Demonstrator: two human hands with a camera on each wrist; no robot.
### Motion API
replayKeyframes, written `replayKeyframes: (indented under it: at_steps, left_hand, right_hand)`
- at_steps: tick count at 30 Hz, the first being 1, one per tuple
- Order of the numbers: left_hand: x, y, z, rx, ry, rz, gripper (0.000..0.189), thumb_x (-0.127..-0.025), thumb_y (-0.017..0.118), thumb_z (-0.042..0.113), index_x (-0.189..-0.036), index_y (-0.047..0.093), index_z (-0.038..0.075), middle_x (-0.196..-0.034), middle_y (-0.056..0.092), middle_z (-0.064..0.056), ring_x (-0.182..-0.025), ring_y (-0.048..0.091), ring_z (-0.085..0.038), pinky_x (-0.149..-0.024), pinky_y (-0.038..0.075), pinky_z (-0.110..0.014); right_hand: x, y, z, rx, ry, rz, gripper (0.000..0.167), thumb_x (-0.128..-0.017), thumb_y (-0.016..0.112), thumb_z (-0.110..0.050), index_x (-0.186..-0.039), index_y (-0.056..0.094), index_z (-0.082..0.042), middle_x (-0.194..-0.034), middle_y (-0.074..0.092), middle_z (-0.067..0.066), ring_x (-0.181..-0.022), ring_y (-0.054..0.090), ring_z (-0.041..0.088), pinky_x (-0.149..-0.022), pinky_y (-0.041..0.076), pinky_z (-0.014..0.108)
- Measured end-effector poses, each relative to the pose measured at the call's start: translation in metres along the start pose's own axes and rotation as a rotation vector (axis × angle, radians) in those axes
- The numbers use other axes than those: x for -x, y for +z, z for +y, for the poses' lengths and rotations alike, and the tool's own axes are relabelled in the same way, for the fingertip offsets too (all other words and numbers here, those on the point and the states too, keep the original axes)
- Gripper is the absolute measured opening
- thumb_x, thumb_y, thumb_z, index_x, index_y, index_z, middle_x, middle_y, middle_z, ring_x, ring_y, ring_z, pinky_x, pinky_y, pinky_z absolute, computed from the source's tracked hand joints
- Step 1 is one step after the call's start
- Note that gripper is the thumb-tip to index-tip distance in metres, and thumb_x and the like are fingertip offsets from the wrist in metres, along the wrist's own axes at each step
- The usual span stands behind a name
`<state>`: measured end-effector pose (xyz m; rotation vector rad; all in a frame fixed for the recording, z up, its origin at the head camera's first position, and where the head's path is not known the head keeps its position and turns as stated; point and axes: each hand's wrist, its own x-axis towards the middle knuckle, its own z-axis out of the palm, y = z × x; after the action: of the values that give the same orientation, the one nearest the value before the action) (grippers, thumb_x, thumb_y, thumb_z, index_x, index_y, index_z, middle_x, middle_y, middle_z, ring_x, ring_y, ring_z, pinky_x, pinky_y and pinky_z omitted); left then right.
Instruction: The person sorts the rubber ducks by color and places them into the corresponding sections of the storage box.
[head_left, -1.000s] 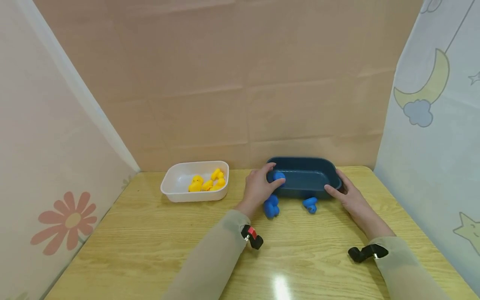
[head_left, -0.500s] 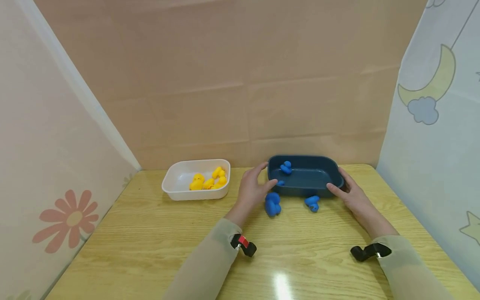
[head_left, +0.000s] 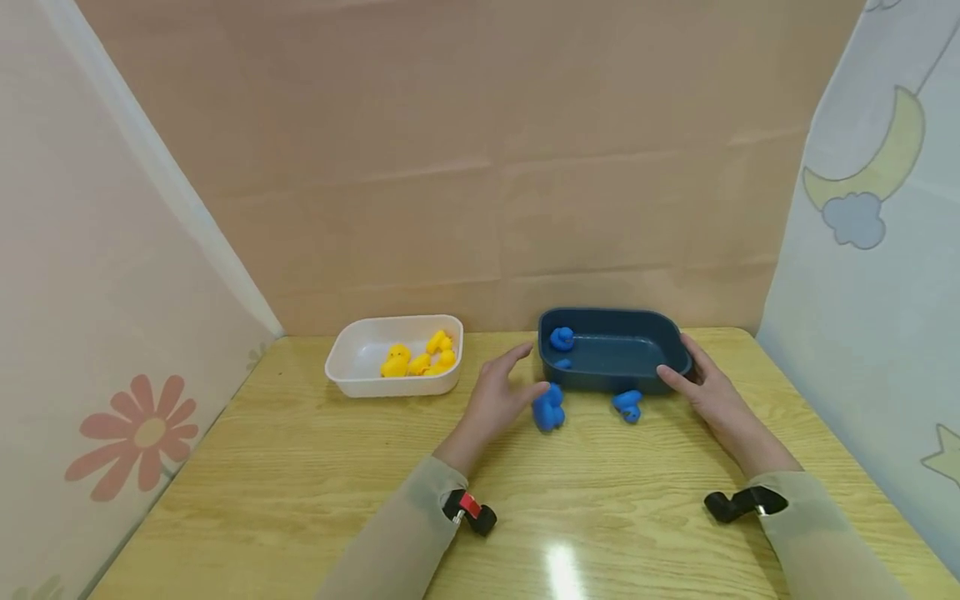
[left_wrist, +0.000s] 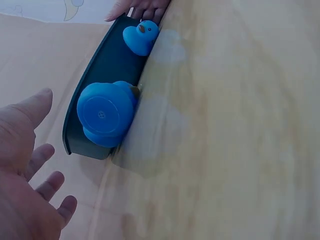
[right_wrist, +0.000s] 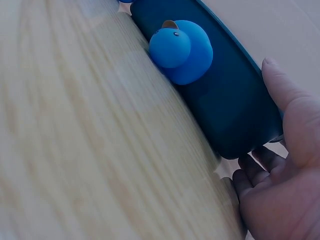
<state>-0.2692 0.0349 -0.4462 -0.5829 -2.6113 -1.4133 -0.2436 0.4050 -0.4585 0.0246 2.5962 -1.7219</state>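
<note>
My left hand (head_left: 491,402) has its thumb and fingers spread, with nothing in its grasp. Its thumb tip overlaps the larger blue rubber duck (head_left: 549,410), which lies tipped on the table with its round base (left_wrist: 102,115) showing in the left wrist view. At the right end of the dark blue tray (head_left: 615,379), my right hand (head_left: 708,387) grips it, thumb at the front corner and fingers around the end. A smaller blue rubber duck (right_wrist: 182,52) lies before the tray's front wall. Inside the tray, on its left side, are a blue duck (head_left: 562,338) and another, partly hidden blue piece (head_left: 562,364).
To the left, a white tray (head_left: 352,386) holds several yellow rubber ducks (head_left: 420,364). Both trays stand near the back edge of the wooden table (head_left: 300,467), close to a brown backdrop (head_left: 375,167). Printed cloth panels (head_left: 847,333) rise at either side.
My left hand has let go of a blue duck in the dark blue tray and drawn back left and nearer. That duck has rolled over toward the left wall. My right hand keeps its place.
</note>
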Motion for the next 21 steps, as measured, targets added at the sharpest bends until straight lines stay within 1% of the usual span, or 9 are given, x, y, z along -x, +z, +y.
replayKeyframes:
  at_steps: [5, 11, 15, 21]
  left_hand:
    - [0.004, 0.0, -0.005, 0.02, 0.009, -0.05, 0.073, -0.101, 0.084, 0.038, -0.164, 0.054, 0.016, -0.161, 0.06, 0.001, -0.148, 0.05, -0.031, -0.123, 0.044, -0.052]
    - [0.007, 0.001, -0.011, 0.033, 0.005, -0.101, 0.074, -0.102, 0.084, 0.037, -0.165, 0.053, 0.016, -0.161, 0.06, 0.0, -0.148, 0.05, -0.031, -0.124, 0.044, -0.051]
    - [0.008, 0.002, -0.013, 0.041, 0.003, -0.129, 0.075, -0.101, 0.084, 0.038, -0.165, 0.053, 0.014, -0.161, 0.059, -0.002, -0.149, 0.05, -0.031, -0.125, 0.043, -0.05]
    - [0.009, 0.004, -0.015, 0.02, -0.008, -0.178, 0.079, -0.099, 0.086, 0.044, -0.164, 0.054, 0.014, -0.161, 0.06, -0.002, -0.149, 0.051, -0.03, -0.125, 0.042, -0.05]
  right_hand:
    - [-0.003, -0.001, 0.001, 0.007, 0.001, -0.005, 0.1, -0.113, 0.064, -0.046, -0.177, -0.012, -0.028, -0.183, -0.01, 0.017, -0.165, 0.002, 0.054, -0.129, 0.012, 0.073]
    - [-0.004, 0.0, 0.0, 0.0, -0.011, -0.011, 0.101, -0.113, 0.064, -0.046, -0.177, -0.011, -0.028, -0.183, -0.009, 0.016, -0.165, 0.003, 0.053, -0.129, 0.013, 0.072]
    - [-0.004, 0.001, -0.001, -0.01, -0.019, -0.008, 0.1, -0.113, 0.064, -0.045, -0.177, -0.011, -0.028, -0.183, -0.009, 0.015, -0.166, 0.003, 0.051, -0.13, 0.012, 0.07]
    - [-0.003, 0.0, 0.0, -0.037, -0.014, -0.01, 0.1, -0.114, 0.064, -0.043, -0.177, -0.012, -0.027, -0.183, -0.008, 0.015, -0.166, 0.004, 0.05, -0.131, 0.009, 0.069]
